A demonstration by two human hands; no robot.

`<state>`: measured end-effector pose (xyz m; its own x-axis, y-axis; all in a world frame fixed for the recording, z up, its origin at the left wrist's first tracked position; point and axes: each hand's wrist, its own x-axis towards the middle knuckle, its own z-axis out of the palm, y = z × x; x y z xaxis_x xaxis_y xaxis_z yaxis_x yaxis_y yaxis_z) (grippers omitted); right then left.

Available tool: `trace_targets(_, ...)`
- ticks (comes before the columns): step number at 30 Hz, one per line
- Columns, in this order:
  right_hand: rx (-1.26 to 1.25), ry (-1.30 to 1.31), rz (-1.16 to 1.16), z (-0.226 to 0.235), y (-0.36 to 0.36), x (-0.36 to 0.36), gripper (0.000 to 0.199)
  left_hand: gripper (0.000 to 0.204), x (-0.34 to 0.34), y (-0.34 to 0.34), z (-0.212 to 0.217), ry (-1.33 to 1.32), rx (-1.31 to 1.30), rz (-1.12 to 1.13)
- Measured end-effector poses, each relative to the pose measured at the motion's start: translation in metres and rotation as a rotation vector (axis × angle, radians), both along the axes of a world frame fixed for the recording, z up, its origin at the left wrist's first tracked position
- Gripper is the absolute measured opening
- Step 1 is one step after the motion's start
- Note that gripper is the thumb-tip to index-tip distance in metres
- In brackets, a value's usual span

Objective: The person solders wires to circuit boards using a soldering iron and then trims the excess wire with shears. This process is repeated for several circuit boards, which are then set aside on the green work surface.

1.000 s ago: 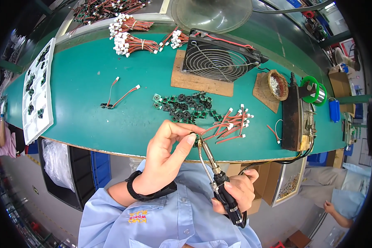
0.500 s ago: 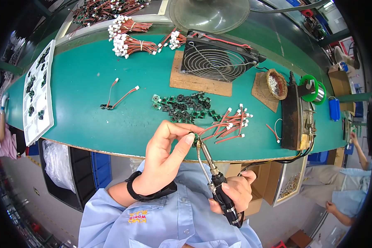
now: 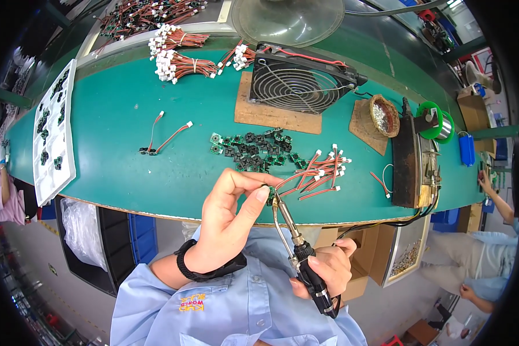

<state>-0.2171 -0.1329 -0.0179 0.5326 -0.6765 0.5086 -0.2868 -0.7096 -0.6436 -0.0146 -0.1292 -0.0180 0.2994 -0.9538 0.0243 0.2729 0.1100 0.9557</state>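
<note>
My left hand [image 3: 232,209] pinches a small green circuit board [image 3: 270,196] between thumb and fingers, above the bench's front edge. A red-brown cable with a white plug runs off beside the board. In my right hand [image 3: 330,270] is a soldering iron [image 3: 309,271] with a black handle and a thin solder feed tube alongside. The iron's tip meets the board at my left fingertips; the exact joint is too small to make out. Past my hands lie a pile of black and green boards [image 3: 254,151] and several loose cables [image 3: 328,170].
A metal-grilled fan [image 3: 297,86] stands on a brown board at the back. To the right are a bowl of solder bits [image 3: 384,115], an iron stand [image 3: 406,164] and a solder reel [image 3: 444,127]. A white tray [image 3: 55,167] lies left. Bundled cables [image 3: 181,64] sit behind.
My hands, the board and the iron hold nearly the same place. The whole view has shifted slightly. At the far right, another person's arm has moved a little.
</note>
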Motion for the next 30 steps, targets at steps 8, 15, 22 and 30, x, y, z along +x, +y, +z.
trace_targets(8,-0.057,-0.02,0.009,0.003,-0.005,0.0,0.043,0.007,0.002,-0.001,0.005,0.01,0.02,0.003)
trace_targets(15,-0.032,-0.199,-0.43,-0.015,-0.027,-0.015,0.045,0.01,0.019,0.002,0.015,0.363,0.154,-0.1)
trace_targets(22,-0.039,-0.064,-0.688,-0.026,-0.091,-0.015,0.046,0.015,0.022,0.009,0.022,0.5,0.186,-0.24)
trace_targets(30,0.377,-0.303,-0.595,-0.03,-0.064,-0.008,0.03,0.015,0.022,0.005,0.026,0.431,0.15,-0.173)
